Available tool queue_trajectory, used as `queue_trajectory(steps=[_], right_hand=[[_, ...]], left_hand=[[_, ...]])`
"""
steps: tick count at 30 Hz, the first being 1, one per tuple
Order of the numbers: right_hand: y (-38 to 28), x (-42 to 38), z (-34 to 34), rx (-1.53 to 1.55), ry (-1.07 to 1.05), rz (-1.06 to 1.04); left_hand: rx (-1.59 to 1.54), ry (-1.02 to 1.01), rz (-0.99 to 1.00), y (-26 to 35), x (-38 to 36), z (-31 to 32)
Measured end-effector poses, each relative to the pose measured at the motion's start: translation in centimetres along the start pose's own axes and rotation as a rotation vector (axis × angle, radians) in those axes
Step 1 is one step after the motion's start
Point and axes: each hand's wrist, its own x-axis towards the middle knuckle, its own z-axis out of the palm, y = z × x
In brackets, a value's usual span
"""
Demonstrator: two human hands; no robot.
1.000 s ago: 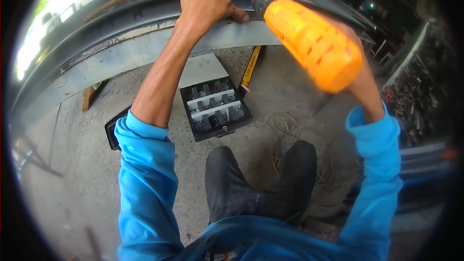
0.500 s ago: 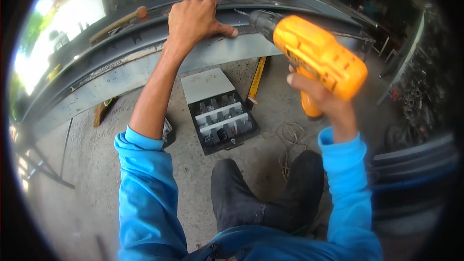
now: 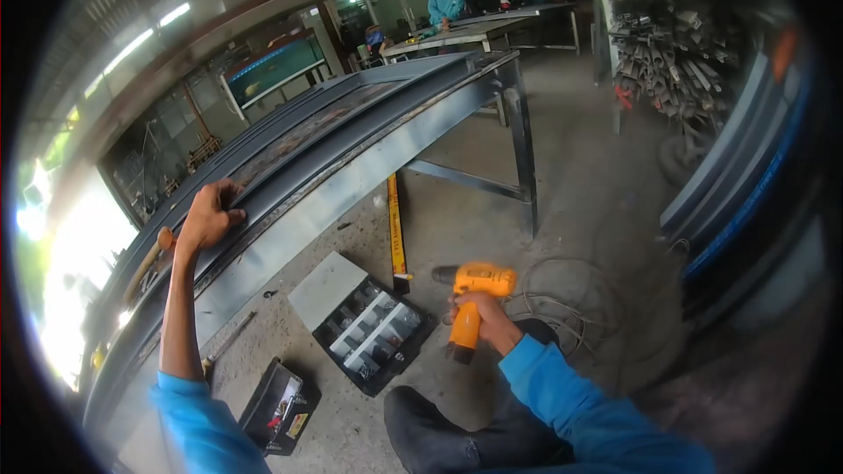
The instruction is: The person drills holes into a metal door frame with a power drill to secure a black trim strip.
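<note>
My right hand [image 3: 486, 314] is wrapped round the handle of a yellow cordless drill [image 3: 483, 278], held low above my legs. The drill's dark chuck points left, away from the workbench. My left hand [image 3: 209, 218] grips the edge of a long dark grey metal frame [image 3: 338, 145] lying on the workbench [image 3: 329, 177]; its fingertips are partly hidden over the far side. Close to that hand is a wooden-handled hammer [image 3: 165, 239]. Below the bench, an open case [image 3: 328, 288] shows compartments of small hardware.
A black toolbox [image 3: 270, 417] and a yellow level-like bar [image 3: 397, 233] are on the floor. Coiled cord [image 3: 562, 298] lies right of the drill. Stacked metal profiles [image 3: 680, 61] stand at the right. A person in blue [image 3: 446, 3] is at a far table [image 3: 487, 31].
My right hand has lowered the drill away from the metal frame. My view has turned right and lifted. My left hand still rests on the frame.
</note>
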Motion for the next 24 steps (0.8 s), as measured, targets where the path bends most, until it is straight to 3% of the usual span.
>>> queue_trajectory(steps=[2, 3, 5, 6, 7, 9, 11, 15, 17, 19, 24], right_hand=[[2.9, 2.5, -5.7, 0.312, 0.125, 0.276], [3.0, 3.1, -6.7, 0.313, 0.134, 0.268], [2.9, 4.4, -6.1, 0.604, 0.368, 0.321], [2.8, 4.6, -5.8, 0.568, 0.412, 0.258], [2.5, 3.9, -5.3, 0.552, 0.413, 0.269], [1.4, 3.1, -4.3, 0.417, 0.218, 0.237], [1.9, 3.2, -3.7, 0.416, 0.225, 0.215], [1.8, 1.0, -3.2, 0.422, 0.195, 0.271], [1.3, -0.2, -2.1, 0.483, 0.367, 0.364], [1.2, -0.5, -2.7, 0.441, 0.353, 0.359], [0.9, 0.9, -4.9, 0.408, 0.188, 0.294]], left_hand=[[-0.044, 0.012, -0.011, 0.5, -0.6, 0.3], [-0.094, 0.056, -0.034, 0.5, -0.7, 0.5], [-0.139, 0.127, -0.015, 0.1, -0.5, 1.1], [-0.127, 0.125, -0.047, 0.7, -0.7, 0.8], [-0.113, 0.118, -0.082, 0.9, -1.0, 0.7], [-0.074, 0.146, -0.088, 1.2, -1.0, 1.1], [0.126, 0.133, -0.234, 3.0, -0.9, 1.0], [0.215, 0.402, -0.068, 2.3, -1.7, 3.0], [0.157, 0.31, -0.092, 2.4, -1.4, 2.2], [0.125, 0.136, -0.136, 3.4, -1.5, 0.7], [0.023, -0.063, -0.165, 1.6, -0.9, -1.2]])
